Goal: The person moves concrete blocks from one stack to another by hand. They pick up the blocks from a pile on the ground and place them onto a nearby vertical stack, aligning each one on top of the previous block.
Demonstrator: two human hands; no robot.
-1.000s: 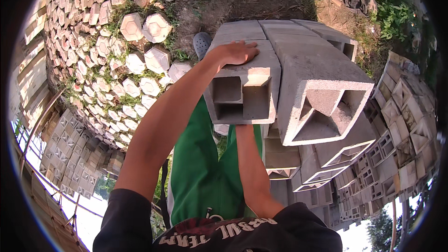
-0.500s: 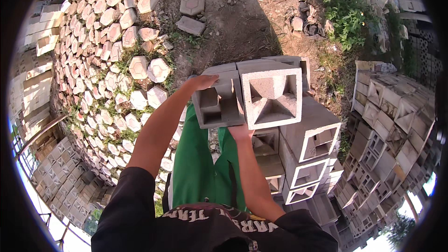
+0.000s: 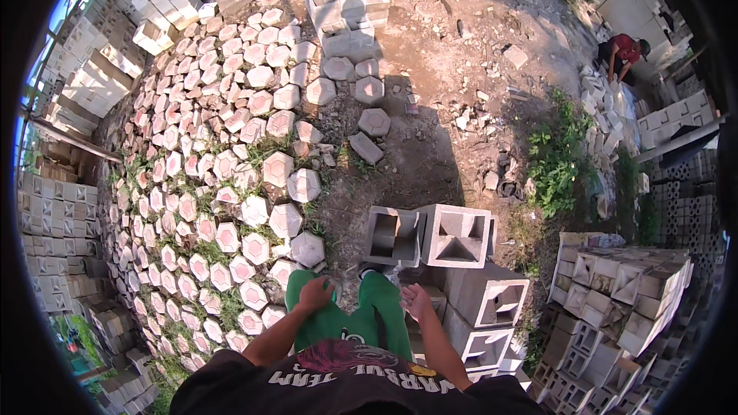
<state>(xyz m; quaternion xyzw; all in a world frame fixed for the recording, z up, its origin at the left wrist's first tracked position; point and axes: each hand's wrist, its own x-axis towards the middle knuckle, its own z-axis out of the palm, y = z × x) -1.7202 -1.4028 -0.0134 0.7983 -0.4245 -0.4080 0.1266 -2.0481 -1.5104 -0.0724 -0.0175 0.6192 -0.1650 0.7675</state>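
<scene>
A grey hollow concrete block (image 3: 393, 236) stands at the top of a stack, beside another hollow block (image 3: 457, 236). My left hand (image 3: 315, 292) hangs in front of my green trousers, below and left of the first block, fingers loosely curled around nothing. My right hand (image 3: 417, 301) is just below the two blocks with its palm up and fingers spread, touching neither. More blocks (image 3: 489, 298) of the same stack step down to the right.
Hexagonal paving stones (image 3: 223, 177) cover the ground on the left. Bare dirt with rubble (image 3: 477, 107) lies ahead. Stacked blocks (image 3: 615, 292) stand on the right and at the far edge (image 3: 346, 0). A person in red (image 3: 624, 52) crouches far right.
Both hands gripped the left block a second ago. They have let go and dropped back toward my body, and the block now rests on the stack. My view has lifted away.
</scene>
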